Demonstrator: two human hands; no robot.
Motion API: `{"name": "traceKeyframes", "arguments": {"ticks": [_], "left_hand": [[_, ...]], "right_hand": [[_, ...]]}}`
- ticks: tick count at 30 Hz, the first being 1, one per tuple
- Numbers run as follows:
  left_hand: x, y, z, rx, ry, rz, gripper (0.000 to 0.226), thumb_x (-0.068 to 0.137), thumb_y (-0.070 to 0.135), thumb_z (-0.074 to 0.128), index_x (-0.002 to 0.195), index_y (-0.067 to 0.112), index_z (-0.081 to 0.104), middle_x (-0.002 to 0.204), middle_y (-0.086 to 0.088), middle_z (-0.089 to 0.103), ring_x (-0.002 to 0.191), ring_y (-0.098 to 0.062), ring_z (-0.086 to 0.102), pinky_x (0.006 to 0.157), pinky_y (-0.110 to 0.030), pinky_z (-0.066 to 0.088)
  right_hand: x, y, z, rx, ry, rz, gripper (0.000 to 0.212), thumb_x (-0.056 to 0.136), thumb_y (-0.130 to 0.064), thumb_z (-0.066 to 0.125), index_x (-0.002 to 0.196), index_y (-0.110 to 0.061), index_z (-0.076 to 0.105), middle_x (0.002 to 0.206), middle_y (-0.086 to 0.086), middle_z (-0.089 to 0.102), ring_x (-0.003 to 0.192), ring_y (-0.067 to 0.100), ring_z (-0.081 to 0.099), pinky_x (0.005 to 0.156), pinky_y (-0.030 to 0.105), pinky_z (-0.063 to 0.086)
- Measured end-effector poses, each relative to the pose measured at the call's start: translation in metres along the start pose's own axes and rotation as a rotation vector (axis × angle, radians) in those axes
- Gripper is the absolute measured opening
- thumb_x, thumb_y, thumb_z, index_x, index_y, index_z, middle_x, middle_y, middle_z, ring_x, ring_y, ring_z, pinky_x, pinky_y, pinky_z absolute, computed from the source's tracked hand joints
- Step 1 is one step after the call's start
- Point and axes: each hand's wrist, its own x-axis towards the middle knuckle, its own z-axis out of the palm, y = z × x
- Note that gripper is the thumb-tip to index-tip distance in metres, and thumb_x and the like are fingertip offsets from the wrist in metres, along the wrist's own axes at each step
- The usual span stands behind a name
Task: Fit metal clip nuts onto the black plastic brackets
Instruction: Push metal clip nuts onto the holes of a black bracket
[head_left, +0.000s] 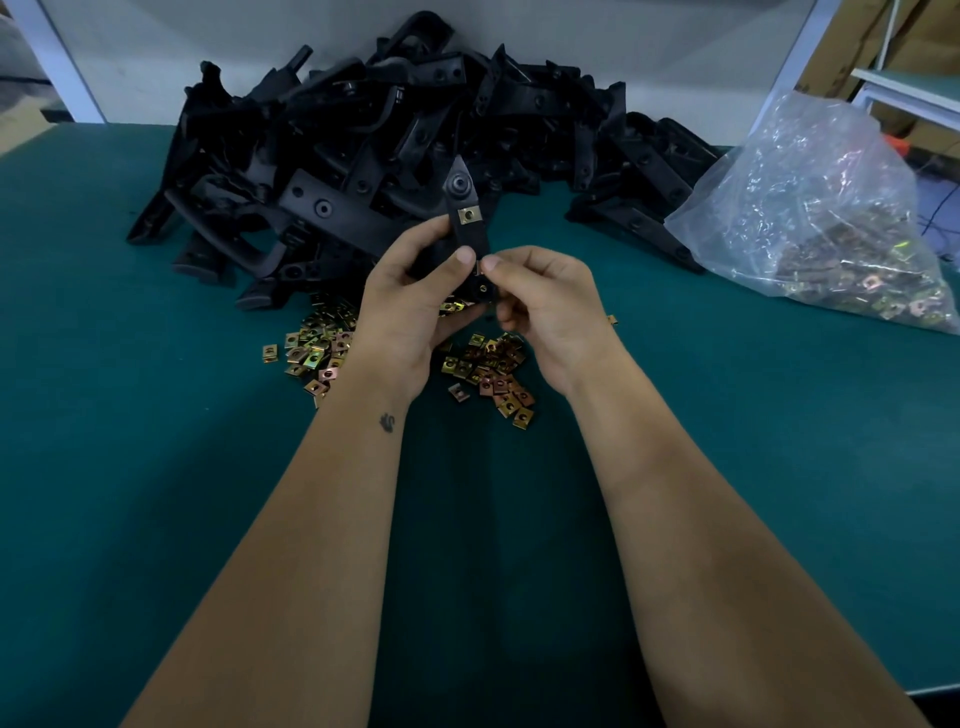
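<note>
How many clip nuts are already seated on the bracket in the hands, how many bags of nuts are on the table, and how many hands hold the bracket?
Seated clip nuts: 1
Bags of nuts: 1
Hands holding the bracket: 2, left and right
Total: 4

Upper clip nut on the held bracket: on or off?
On. The clip nut sits clipped on the bracket above the left hand.

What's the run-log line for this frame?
left hand: holds bracket | right hand: pinches clip nut at bracket edge | one nut fitted
</note>
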Motion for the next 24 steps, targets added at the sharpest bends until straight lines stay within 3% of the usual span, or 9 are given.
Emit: {"name": "traceKeyframes", "arguments": {"ticks": [7,10,12,15,18,24], "left_hand": [[0.000,0.000,0.002,-0.015,0.031,-0.008,0.033,0.094,0.009,0.063,0.126,0.015,0.061,0.126,-0.014,0.064,0.114,-0.022,0.063,0.084,-0.038,0.059],[0.002,-0.001,0.001,-0.076,0.051,-0.027,0.030,0.094,0.007,0.063,0.123,0.016,0.063,0.124,-0.015,0.065,0.111,-0.025,0.064,0.084,-0.040,0.059],[0.004,-0.002,0.000,-0.134,0.080,-0.031,0.030,0.094,0.007,0.063,0.123,0.014,0.063,0.118,-0.014,0.067,0.112,-0.027,0.064,0.085,-0.042,0.059],[0.006,-0.003,-0.002,-0.198,0.103,-0.022,0.031,0.094,0.007,0.064,0.124,0.013,0.062,0.110,-0.008,0.068,0.106,-0.024,0.065,0.082,-0.039,0.058],[0.007,-0.003,-0.002,-0.179,0.099,-0.005,0.034,0.094,0.008,0.063,0.128,0.012,0.061,0.102,-0.004,0.070,0.101,-0.021,0.064,0.081,-0.038,0.058],[0.005,-0.004,0.000,-0.136,0.070,-0.013,0.035,0.093,0.009,0.064,0.127,0.013,0.062,0.105,-0.006,0.069,0.101,-0.021,0.064,0.082,-0.037,0.058]], "right_hand": [[-0.001,0.002,0.007,-0.030,0.037,-0.019,0.015,0.091,-0.014,0.067,0.076,-0.016,0.069,0.062,-0.011,0.061,0.050,0.006,0.048,0.050,0.020,0.039],[-0.001,0.001,0.011,0.033,0.088,-0.001,0.022,0.095,-0.020,0.061,0.074,-0.017,0.068,0.057,-0.010,0.053,0.049,0.009,0.048,0.049,0.022,0.039],[-0.001,0.000,0.011,0.041,0.122,-0.038,0.017,0.095,-0.022,0.059,0.082,-0.015,0.067,0.061,-0.008,0.051,0.052,0.010,0.050,0.049,0.022,0.039],[-0.003,0.006,0.012,-0.289,0.159,-0.235,0.002,0.088,-0.024,0.065,0.086,-0.024,0.066,0.076,-0.009,0.059,0.067,0.004,0.054,0.059,0.017,0.043],[-0.005,0.013,0.017,-0.561,0.186,-0.395,0.010,0.084,-0.029,0.071,0.089,-0.026,0.063,0.086,-0.011,0.058,0.076,0.001,0.054,0.066,0.017,0.043],[-0.004,0.014,0.016,-0.658,0.228,-0.490,0.013,0.085,-0.031,0.065,0.086,-0.019,0.063,0.083,-0.007,0.060,0.076,0.008,0.056,0.066,0.036,0.050]]}}
